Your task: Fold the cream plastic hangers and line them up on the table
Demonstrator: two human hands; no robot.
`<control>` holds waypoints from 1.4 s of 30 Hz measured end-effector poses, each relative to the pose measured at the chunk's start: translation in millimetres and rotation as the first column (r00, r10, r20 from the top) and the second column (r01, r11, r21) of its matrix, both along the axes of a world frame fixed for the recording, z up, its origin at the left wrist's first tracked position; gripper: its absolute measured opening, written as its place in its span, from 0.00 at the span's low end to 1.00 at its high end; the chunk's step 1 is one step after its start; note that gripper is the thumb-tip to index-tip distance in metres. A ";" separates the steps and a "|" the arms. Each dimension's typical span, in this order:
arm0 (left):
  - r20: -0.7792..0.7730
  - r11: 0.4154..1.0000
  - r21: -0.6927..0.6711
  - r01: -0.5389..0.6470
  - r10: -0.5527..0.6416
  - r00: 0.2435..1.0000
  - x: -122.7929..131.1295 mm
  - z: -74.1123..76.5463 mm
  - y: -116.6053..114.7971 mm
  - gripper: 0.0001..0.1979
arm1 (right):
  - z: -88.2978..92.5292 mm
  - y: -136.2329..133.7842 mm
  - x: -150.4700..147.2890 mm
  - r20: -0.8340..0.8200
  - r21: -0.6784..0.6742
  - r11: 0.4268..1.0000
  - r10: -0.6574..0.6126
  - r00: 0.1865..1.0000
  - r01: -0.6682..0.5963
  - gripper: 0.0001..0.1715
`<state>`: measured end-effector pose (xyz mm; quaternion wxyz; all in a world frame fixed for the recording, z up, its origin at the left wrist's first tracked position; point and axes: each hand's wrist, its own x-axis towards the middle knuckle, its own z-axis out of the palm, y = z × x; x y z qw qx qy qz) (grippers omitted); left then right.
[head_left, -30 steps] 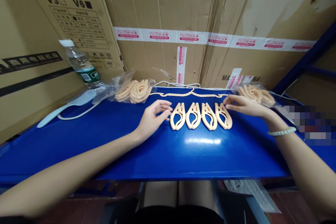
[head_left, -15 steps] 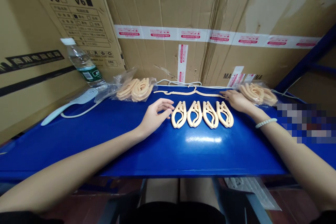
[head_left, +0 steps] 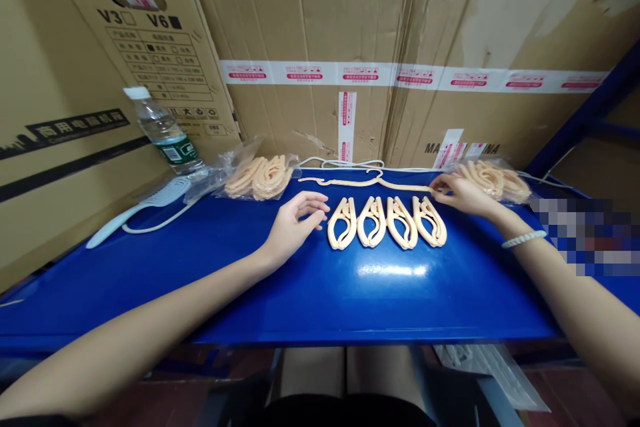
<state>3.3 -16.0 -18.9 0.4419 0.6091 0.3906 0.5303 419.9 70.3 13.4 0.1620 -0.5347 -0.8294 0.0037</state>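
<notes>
An unfolded peach-coloured hanger [head_left: 350,181] lies along the back of the blue table [head_left: 300,300], its hook toward the cardboard. My right hand [head_left: 457,192] pinches the hanger's right end between thumb and fingers. Several folded hangers stand in a row in front of it, the leftmost one [head_left: 342,223] closest to my left hand [head_left: 300,220]. That hand hovers left of the row, fingers curved and apart from the thumb, holding nothing.
Bagged folded hangers lie at the back left [head_left: 260,177] and back right [head_left: 493,180]. A water bottle [head_left: 170,133] and a pale blue hairbrush [head_left: 145,207] are at the left. Large cardboard boxes [head_left: 300,20] rise behind the table.
My right hand has closed its fingers on the hanger's right end, and the hanger has shifted slightly to the right. My left hand stays nearly in place. The view has tilted slightly.
</notes>
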 end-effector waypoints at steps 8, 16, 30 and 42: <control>0.058 0.998 -0.037 -0.048 0.050 0.997 -3.8 5.7 2.2 0.16 | 36.7 -30.6 7.1 -0.145 0.086 0.986 -0.127 0.981 0.140 0.20; 0.249 0.973 -0.228 -0.038 0.096 0.964 -2.1 8.0 6.6 0.23 | 44.7 -50.9 -19.4 -0.213 0.160 0.986 -0.018 0.977 0.053 0.19; -0.139 0.997 0.074 0.014 -0.004 0.990 -5.8 4.2 2.5 0.24 | 40.9 -68.5 -59.5 -0.095 0.197 0.968 0.175 0.980 -0.153 0.17; -0.018 0.999 0.044 0.003 -0.002 1.000 -0.7 4.6 -1.1 0.16 | 28.1 -79.2 -87.4 -0.141 0.633 0.741 0.392 0.909 -0.222 0.19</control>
